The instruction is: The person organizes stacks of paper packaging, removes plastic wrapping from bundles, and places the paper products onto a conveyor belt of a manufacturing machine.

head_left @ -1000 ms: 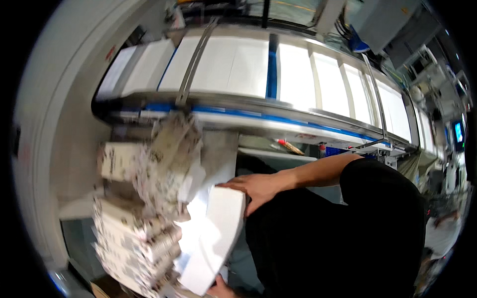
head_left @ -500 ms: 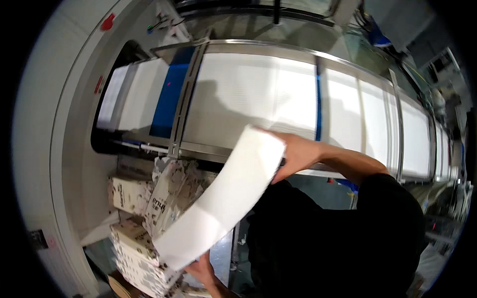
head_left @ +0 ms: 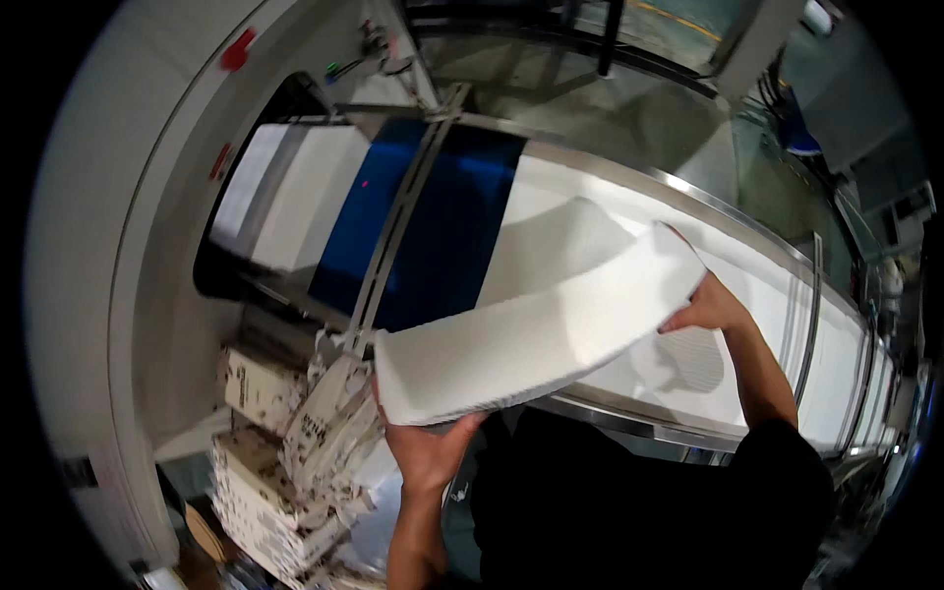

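Observation:
Between both hands hangs a long, sagging stack of white tissue paper (head_left: 521, 339), held at its two ends above the conveyor. My left hand (head_left: 430, 454) grips the near left end, thumb along the lower edge and the other fingers mostly hidden. At the far right end, my right hand (head_left: 706, 303) is closed on the stack, its outer fingers out of sight behind it. Below and behind lie more white stacks (head_left: 560, 211) side by side on the blue conveyor belt (head_left: 447, 226). My right hand's shadow falls on a stack there.
A metal crossbar (head_left: 401, 226) spans the belt, and a metal side rail (head_left: 678, 182) runs along its far edge. Left stands a white machine housing (head_left: 98, 246) with a dark opening. Printed tissue packs (head_left: 261, 472) and crumpled printed wrapping (head_left: 329, 418) are piled at the lower left.
Both hands have carried the stack from over the packs at lower left rightward, across the conveyor. It now lies flatter. The view has shifted, and bare blue belt shows right of the crossbar.

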Demonstrator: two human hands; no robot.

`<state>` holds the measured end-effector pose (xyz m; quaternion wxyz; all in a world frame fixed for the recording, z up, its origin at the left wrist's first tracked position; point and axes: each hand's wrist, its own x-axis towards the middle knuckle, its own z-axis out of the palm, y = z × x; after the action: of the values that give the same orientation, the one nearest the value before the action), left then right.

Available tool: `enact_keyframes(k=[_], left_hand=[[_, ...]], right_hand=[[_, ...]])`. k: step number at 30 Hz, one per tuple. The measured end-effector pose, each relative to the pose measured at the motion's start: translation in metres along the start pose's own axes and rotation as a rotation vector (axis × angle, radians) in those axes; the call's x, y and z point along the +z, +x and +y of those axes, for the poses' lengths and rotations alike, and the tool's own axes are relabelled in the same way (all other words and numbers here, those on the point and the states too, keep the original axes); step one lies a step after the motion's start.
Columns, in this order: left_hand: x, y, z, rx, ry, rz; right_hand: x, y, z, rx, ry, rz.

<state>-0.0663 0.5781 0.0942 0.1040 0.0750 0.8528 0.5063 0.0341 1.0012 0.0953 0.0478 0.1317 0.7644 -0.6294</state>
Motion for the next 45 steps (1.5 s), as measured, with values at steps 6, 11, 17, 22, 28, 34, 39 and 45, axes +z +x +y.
enact_keyframes(k=[6,11,17,22,28,34,39,45], left_hand=[[0.024,0.060,0.025,-0.042,-0.237,0.011],[0.052,0.094,0.014,-0.190,-0.446,0.010],[0.036,0.100,-0.019,-0.624,-0.932,-0.191],[0.047,0.110,0.007,-0.724,-0.810,-0.206],[0.053,0.141,-0.004,-0.975,-0.679,-0.398],[0.071,0.160,0.017,-0.938,0.272,-0.825],[0.100,0.128,0.070,-0.184,1.282,-0.965],[0.116,0.115,0.015,-0.177,0.763,-0.677]], right_hand=[[-0.040,0.102,-0.072,-0.168,-0.314,-0.209],[-0.056,0.194,-0.135,-0.025,-0.461,-0.331],[-0.002,0.290,-0.118,0.135,-0.685,-0.480],[0.007,0.292,-0.069,-0.008,-0.496,-0.383],[0.033,0.315,-0.007,0.189,-0.698,-0.479],[0.021,0.268,0.007,0.101,-0.886,-0.162],[0.021,0.245,0.018,0.131,-1.010,-0.143],[0.000,0.218,0.025,0.123,-0.975,-0.083]])
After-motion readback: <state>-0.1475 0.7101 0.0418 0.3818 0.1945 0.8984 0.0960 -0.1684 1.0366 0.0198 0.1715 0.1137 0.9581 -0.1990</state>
